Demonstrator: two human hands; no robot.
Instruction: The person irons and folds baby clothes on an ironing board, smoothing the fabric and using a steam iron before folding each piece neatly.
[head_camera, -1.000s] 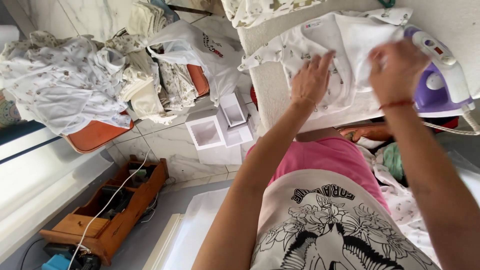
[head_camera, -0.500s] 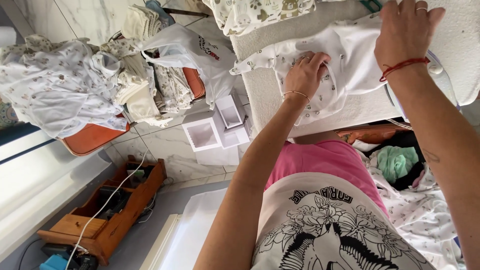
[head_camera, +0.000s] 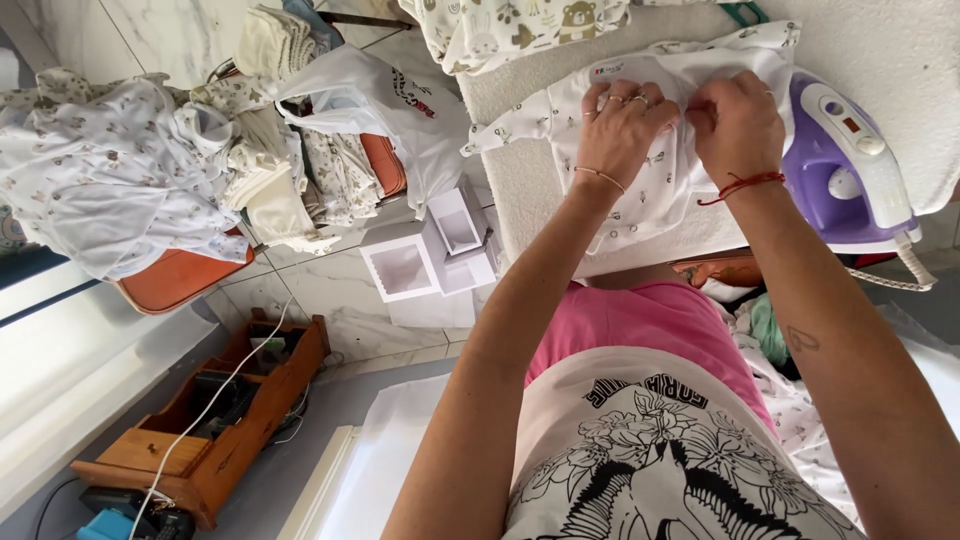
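Pinching white baby garment (head_camera: 650, 190), fingers (head_camera: 655, 108) on its middle, iron (head_camera: 850, 160) beside

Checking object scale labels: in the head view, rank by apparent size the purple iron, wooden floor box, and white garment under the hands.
1. white garment
2. wooden floor box; close to the garment and farther away, so unsure
3. purple iron

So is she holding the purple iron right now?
No, both the left hand and the right hand press on the small white garment, while the purple iron stands untouched beside them.
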